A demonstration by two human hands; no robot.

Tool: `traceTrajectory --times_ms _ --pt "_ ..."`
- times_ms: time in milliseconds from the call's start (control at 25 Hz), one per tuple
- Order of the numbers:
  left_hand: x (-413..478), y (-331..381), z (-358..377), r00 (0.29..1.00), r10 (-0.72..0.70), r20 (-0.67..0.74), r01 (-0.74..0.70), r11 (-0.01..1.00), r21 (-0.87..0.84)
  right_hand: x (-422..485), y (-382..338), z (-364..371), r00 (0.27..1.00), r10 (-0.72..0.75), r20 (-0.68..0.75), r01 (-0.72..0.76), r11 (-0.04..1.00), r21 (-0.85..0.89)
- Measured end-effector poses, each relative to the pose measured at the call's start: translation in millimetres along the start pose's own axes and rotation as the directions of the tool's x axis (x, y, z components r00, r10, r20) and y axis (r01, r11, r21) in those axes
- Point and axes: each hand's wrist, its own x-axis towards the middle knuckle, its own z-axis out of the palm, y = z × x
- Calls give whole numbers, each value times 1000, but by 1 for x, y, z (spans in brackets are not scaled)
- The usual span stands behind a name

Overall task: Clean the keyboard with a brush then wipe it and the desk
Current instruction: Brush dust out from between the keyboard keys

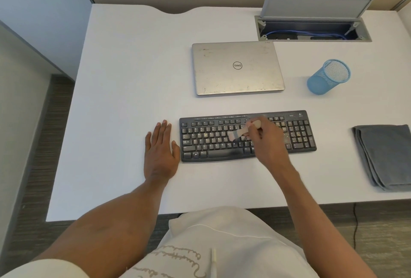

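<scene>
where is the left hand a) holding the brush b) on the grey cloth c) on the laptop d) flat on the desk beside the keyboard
D: the left hand lies flat on the desk just left of the keyboard; the right hand holds the brush.

I wear a white top (233,248) made of thin, soft cloth with gentle folds in it. A thin raised seam (222,230) runs in a curve across the front. Lower down there is curly stitching (178,255) in light brown thread, all loops and swirls. A small cream stick or cord (214,260) sits beside the swirls; I cannot tell which it is. My left sleeve (44,270) is white and short. Below it my left arm (106,222) is bare down to my left hand (160,153). My right arm (311,211) is bare down to my right hand (266,142) too.
</scene>
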Motion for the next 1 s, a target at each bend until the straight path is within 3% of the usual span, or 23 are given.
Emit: traceTrajectory --times_ms 120,320,640,800,880,1000 --pt "0 1 0 1000 -5 3 5 1000 -2 0 6 3 999 45 -8 -45 999 -8" --pt "0 1 1 1000 -4 12 4 1000 17 16 23 -23 976 74 -207 -90 994 -68" --pt "1 1 1 1000 -1 6 1 1000 16 38 9 -1 994 68 -82 -70 997 -16" --pt "1 2 0 1000 -6 11 6 1000 21 40 25 -10 979 102 -175 -118 990 -83" --pt "0 3 0 1000 -5 11 5 1000 24 37 28 -11 967 66 -246 -97 988 -117" --pt "1 2 0 1000 -5 17 5 1000 27 27 23 0 956 -40 -290 30 999 -38"
